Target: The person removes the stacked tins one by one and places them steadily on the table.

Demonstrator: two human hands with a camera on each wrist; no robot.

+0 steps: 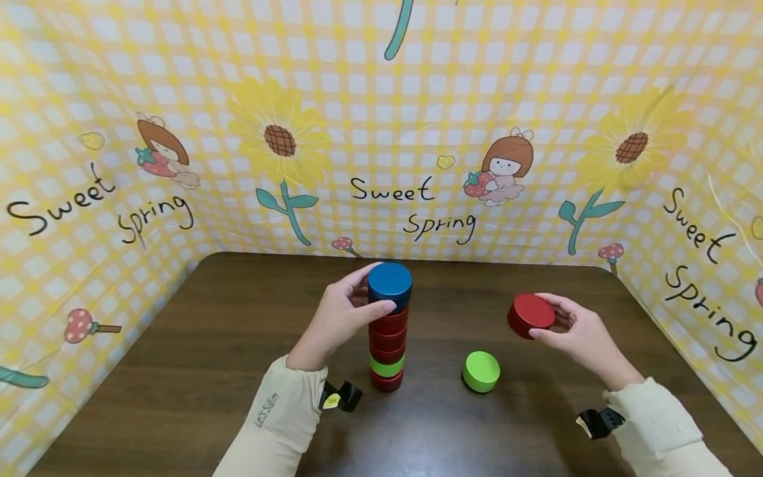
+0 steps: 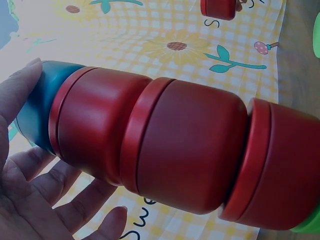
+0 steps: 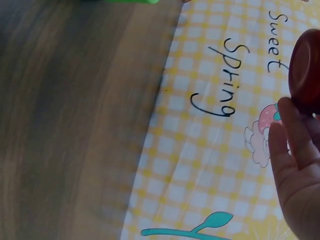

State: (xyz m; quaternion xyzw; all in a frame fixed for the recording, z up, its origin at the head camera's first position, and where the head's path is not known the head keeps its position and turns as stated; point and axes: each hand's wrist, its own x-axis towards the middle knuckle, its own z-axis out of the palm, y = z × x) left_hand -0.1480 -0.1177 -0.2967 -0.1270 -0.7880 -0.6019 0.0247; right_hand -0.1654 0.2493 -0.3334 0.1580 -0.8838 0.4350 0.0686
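"Sweet Spring" in black script, repeated across checked cloth (image 1: pixel 369 119); left sleeve (image 1: pixel 292 404) bears small lettering, not surely legible

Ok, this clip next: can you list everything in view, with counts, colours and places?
Top tin: 1, blue, on the stack, in the left hand
Stacked red tins: 4, red, three under the blue, one at the base
Stacked green tin: 1, green, just above the base
Loose tin: 1, green, on the table, right of the stack
Held tin: 1, red, in the right hand
Table: 1, brown, under the stack
Printed cloth: 1, yellow-and-white check, behind and beside the table
Wrist cameras: 2, black, one per wrist
Sleeves: 2, cream, on both arms
Hands: 2, bare, left at the blue tin, right gripping the red
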